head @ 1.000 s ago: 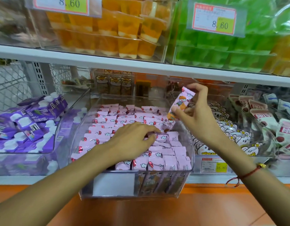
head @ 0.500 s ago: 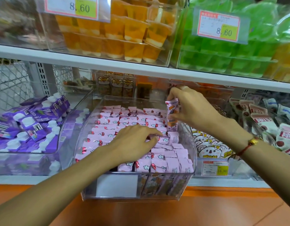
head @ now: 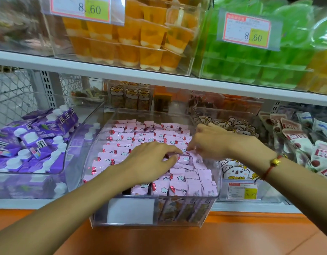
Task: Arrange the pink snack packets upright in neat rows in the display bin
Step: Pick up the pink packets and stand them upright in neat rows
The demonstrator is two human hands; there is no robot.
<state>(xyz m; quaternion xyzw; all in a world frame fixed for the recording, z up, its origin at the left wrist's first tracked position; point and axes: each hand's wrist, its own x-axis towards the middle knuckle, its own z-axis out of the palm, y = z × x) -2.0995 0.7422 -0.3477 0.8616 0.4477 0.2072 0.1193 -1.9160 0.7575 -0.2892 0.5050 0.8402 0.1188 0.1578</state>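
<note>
The left hand (head: 149,161) lies flat on the pink snack packets (head: 140,137), fingers straight and pressing the rows apart just ahead of the right fingertips. The right hand (head: 208,142) curls down into that gap in the display bin (head: 210,197), apparently pinching a packet top, though the grip is hidden. If the left fingers lift too soon, neighbouring packets could lean into the slot and topple the row.

Clear glossy plastic display bin (head: 217,181)
</note>
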